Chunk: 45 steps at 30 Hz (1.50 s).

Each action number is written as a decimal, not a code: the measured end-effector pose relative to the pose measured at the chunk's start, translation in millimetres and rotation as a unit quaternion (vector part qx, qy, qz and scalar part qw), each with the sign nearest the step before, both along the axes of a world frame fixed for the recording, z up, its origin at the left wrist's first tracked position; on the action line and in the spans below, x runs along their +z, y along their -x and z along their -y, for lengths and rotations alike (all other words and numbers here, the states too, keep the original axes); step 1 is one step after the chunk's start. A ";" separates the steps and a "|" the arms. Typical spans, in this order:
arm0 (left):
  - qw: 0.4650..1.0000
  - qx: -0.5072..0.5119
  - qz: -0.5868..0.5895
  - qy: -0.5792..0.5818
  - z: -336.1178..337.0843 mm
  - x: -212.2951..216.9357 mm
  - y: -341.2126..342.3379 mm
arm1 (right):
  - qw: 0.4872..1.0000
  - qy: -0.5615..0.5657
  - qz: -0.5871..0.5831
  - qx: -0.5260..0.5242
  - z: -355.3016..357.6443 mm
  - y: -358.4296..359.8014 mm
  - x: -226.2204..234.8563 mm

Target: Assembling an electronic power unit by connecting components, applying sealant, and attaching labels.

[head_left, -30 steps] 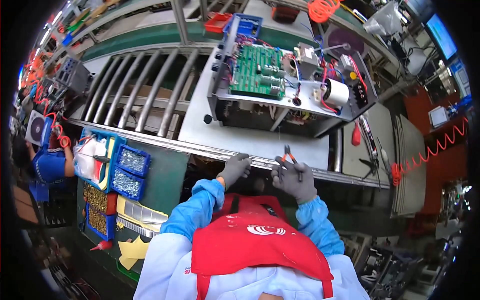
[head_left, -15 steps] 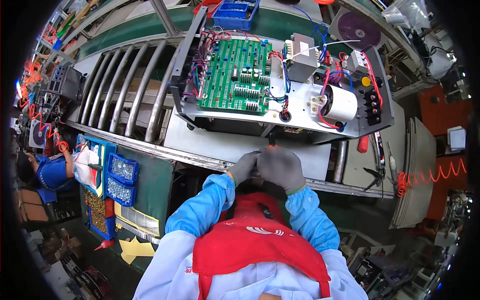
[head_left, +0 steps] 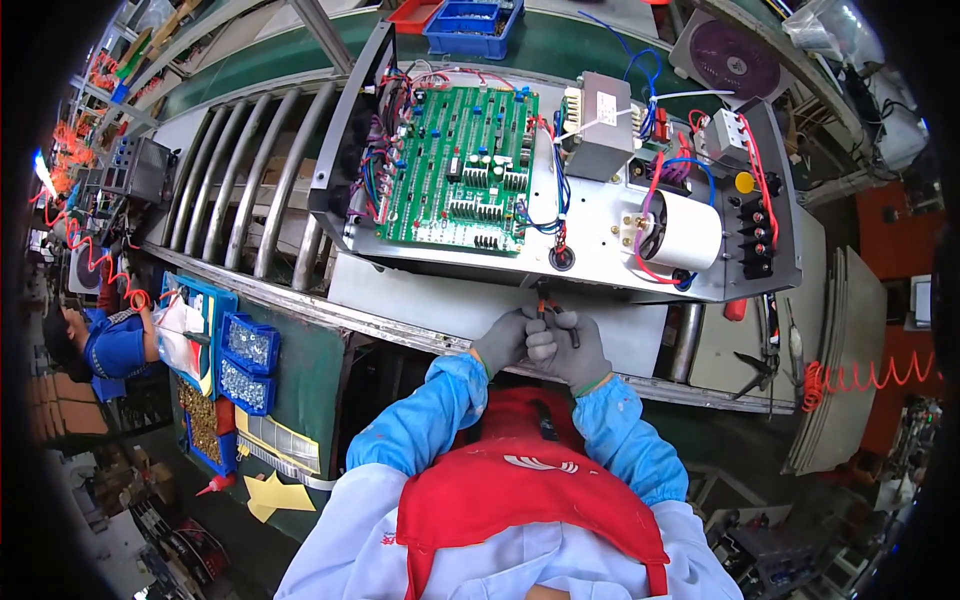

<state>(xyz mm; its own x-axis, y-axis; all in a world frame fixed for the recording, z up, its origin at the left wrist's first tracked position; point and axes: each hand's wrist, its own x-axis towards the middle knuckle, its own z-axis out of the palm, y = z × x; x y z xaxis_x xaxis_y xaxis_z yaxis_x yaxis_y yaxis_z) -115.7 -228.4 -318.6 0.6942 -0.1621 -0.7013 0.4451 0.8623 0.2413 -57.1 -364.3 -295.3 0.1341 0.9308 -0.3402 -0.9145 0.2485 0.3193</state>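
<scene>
In front of the open metal chassis [head_left: 600, 240], my right hand [head_left: 577, 355] is closed round small pliers [head_left: 547, 303] with orange-and-dark handles. The pliers' dark head points at the chassis's near lower edge; what the jaws touch is hidden. My left hand [head_left: 503, 340], also in a grey glove, is closed right beside the pliers, and what its fingers hold is hidden. On the chassis sit a green circuit board [head_left: 455, 165], a transformer [head_left: 600, 125], a white cylindrical capacitor [head_left: 690, 235] and a black terminal block [head_left: 757, 235].
Metal rollers [head_left: 245, 180] run left of the chassis. Blue bins [head_left: 248, 365] of small hardware stand on a green side table [head_left: 310, 360]. Tools [head_left: 765, 355] lie right, near a coiled orange hose [head_left: 850, 380]. Another person [head_left: 120, 345] is at far left.
My right hand has turned and come slightly lower, so its curled fingers and the pliers now show. My left hand has shifted a little. The view has moved slightly.
</scene>
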 end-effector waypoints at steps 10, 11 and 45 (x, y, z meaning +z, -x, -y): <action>0.783 -0.179 0.119 -0.583 -37.8 61.9 54.3 | 0.726 0.324 0.596 0.112 43.7 39.0 139.0; 0.805 -0.125 0.123 -0.567 -39.5 95.0 55.8 | 0.726 0.323 0.599 0.103 42.9 38.6 151.6; 0.481 -0.086 0.324 -0.810 -80.7 315.3 -87.8 | 0.204 0.529 0.823 0.026 -23.9 -25.6 207.8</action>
